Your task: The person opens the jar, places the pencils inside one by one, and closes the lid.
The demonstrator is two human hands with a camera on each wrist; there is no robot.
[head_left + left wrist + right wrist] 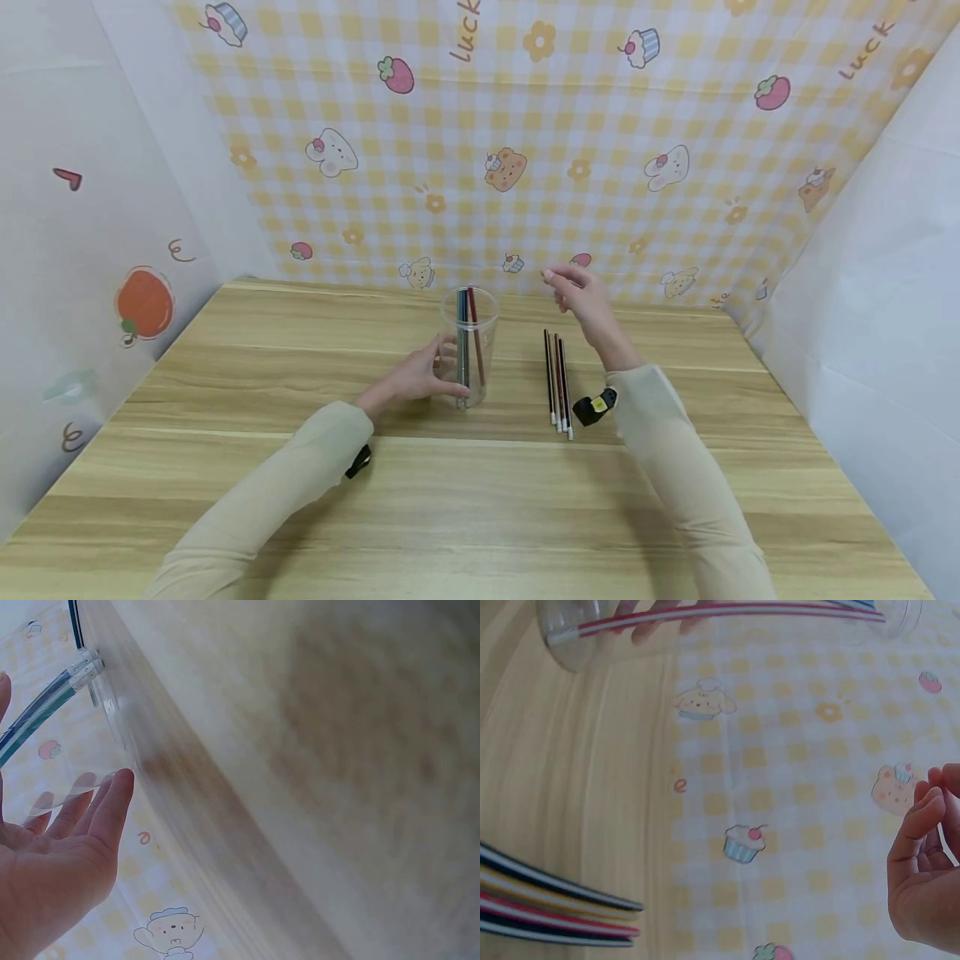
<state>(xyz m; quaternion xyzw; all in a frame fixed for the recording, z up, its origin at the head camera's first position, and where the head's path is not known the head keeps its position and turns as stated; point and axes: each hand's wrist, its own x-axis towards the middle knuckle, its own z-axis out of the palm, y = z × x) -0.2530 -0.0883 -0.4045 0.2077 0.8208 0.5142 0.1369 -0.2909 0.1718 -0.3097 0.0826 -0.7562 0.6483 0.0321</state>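
Note:
A tall clear plastic cup (488, 354) stands on the wooden table with several striped pencils (462, 350) inside, among them a red pencil (727, 609). My left hand (422, 373) grips the cup low on its left side, thumb in front and fingers around the back. In the left wrist view, white ends (84, 671) of the blue and teal pencils show at the cup's bottom. My right hand (585, 304) is raised to the right of the cup, thumb and fingertips close together, with nothing visible between them. Below it, several pencils (558, 383) lie side by side on the table.
Behind the table (480, 517) hangs a yellow checked cloth (480, 108) with cartoon prints. White cloth walls stand at the left (45, 275) and right (877, 400). Black wrist cameras sit on both forearms.

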